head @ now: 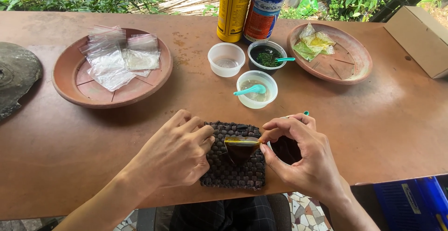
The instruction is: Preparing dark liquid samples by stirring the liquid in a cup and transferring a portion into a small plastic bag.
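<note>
A: Biggest thing first: a long reddish-brown table [401, 133], outdoors, greenery behind. On it, left, a shallow terracotta dish [65, 88] piled with clear zip bags [116, 58]; right, a second terracotta dish [354, 65] holding yellow-green filled packets [315, 43].

B: And between them?

A: A yellow can [234, 9] and a blue bottle [266, 7] at the back, touching or nearly so. In front, three small translucent cups: an empty one [226, 59], one of dark green bits [267, 57], one of cloudy liquid [256, 89] with a teal spoon.

B: The hands?

A: Both at the near edge, over a dark woven square mat [233, 165]. Left hand [179, 154] rests knuckles-up on the mat's left part, fingers curled, closed on nothing that I can see. Right hand [303, 156] has thumb and forefinger pinched on the right top corner of a small clear pouch of dark brown liquid [240, 149].

B: How does the pouch lie?

A: Between the two hands, standing on the mat, its sealed top edge running left to right, body narrowing downward. The right hand has it; the left fingertips sit just beside its left corner, whether touching I cannot tell. A dark cup is half-hidden under the right palm.
</note>
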